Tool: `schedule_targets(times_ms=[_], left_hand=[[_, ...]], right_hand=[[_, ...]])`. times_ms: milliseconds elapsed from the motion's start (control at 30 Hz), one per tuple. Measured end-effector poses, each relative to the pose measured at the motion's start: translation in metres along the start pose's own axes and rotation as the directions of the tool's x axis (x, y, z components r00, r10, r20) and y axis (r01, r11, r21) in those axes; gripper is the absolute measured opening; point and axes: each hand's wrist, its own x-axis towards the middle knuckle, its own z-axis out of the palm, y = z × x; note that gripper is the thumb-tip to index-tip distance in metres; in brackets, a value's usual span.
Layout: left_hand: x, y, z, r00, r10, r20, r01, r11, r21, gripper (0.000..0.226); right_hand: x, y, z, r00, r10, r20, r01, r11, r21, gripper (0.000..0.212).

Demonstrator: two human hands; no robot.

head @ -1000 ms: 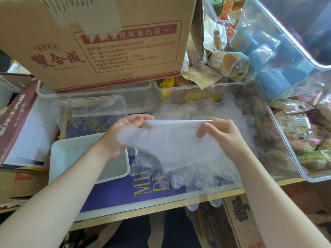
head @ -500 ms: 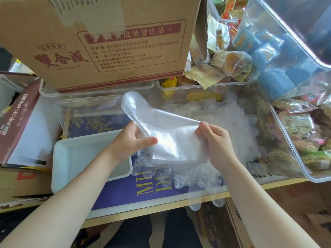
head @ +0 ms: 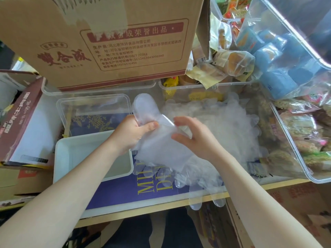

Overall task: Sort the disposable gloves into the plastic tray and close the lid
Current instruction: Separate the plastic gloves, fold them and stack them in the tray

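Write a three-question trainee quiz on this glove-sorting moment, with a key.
1. True or false: the white tray already holds gloves.
2. Which hand grips the folded glove? A) left hand B) neither C) both, stretched flat between them
3. Fill in: the clear lid lies ___ the tray, off it.

Key
1. False: its visible inside is bare.
2. A: the left hand clutches the glove; the right hand curls at its upper edge, contact unclear.
3. Behind, on the far side. The glove pile lies to the right.
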Motion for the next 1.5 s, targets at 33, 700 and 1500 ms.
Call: schedule_targets(times_ms=[33,700,1500], left_hand=[[0.0,0.002,0.001,1.0,0.009,0.022,-0.009,1.0,-0.006,0.01],[-0.008,-0.022,0.023,0.971,0.224,0.082,-0.238,0.877,0.417,0.07],[-0.029,-0.011,-0.044,0.986,-0.017,0.165,0.034,0.994,-0.104,0.015]], right_hand=[[0.003,-0.006,0.003,0.999,0.016,0.049,-0.018,0.999,0.045,0.033],[0.004,-0.02,0.012,0.982,0.049,0.184,-0.142,0.831,0.538,0.012],[0.035,-0.051,0.037,0.949,-0.072,0.306,-0.075,0.894,0.442,0.041]])
